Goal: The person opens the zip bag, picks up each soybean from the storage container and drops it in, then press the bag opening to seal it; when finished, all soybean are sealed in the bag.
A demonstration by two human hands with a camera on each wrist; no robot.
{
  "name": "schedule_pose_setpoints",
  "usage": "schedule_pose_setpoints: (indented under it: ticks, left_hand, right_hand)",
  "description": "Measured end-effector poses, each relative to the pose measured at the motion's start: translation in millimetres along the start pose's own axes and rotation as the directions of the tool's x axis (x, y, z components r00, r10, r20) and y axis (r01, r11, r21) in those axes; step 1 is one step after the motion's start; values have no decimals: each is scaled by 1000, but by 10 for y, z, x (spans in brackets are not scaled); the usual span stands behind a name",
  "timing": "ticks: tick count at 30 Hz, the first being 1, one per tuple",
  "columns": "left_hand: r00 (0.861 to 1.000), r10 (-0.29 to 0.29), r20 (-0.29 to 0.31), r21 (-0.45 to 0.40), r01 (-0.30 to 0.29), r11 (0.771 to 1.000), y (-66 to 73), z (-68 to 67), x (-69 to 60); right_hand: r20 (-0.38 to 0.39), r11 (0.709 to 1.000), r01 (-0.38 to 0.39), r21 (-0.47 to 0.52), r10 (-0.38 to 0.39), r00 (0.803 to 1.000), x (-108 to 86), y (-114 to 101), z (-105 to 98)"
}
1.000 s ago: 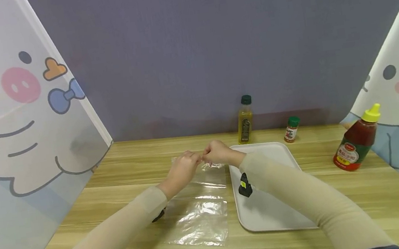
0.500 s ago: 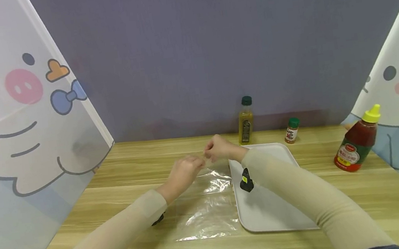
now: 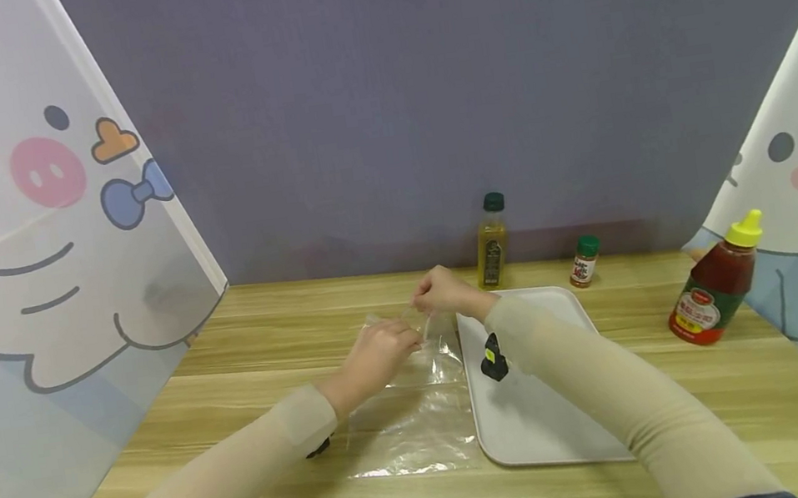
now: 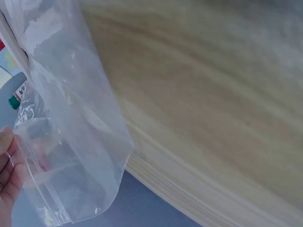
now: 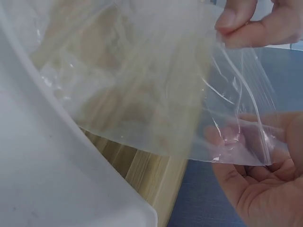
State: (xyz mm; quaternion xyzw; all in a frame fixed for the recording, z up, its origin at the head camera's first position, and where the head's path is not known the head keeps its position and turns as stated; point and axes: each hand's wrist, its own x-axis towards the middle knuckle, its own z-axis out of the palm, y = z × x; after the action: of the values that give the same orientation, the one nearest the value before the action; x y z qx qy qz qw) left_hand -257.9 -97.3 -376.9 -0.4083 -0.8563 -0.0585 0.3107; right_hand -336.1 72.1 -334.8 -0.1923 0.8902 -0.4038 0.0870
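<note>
My left hand pinches the zip edge of a clear plastic bag lying on the table. Just beyond it and to the right, my right hand holds the bag's upper corner. In the right wrist view, the left hand pinches the zip strip between thumb and finger, while the right hand has its fingers around the corner, partly seen through the film. The left wrist view shows the raised bag and curled fingers at the left edge; whose they are I cannot tell.
A white tray lies beside the bag, under my right forearm. Behind stand an oil bottle and a small green-capped jar. A red sauce bottle with a yellow cap stands at the right. A grey partition rises behind the table.
The bag has shifted slightly right, toward the tray. My right hand has moved a little away and right; my left hand has lately moved slightly nearer and right, both still at the bag's top.
</note>
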Motion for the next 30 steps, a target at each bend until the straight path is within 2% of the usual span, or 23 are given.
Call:
schedule_pose_setpoints:
  ticks: [5,13,20,30]
  left_hand:
    - [1000,-4,5,10,4,1000,57,0,-4]
    - [1000,24,18,103,-25,994,175,-1,-28]
    - [999,-1,44,87,-3,996,293,-76,-34]
    - [989,-63,137,127,45,991,437,-137,-42]
  right_hand:
    - [-17,1000,-17,-2,17,1000,34,-6,-25]
    - [-38,998,-57,38,59,998,86,7,-60]
    - [-47,993,-83,79,87,995,101,14,-105]
    - [-66,993,-84,80,90,994,109,11,-112]
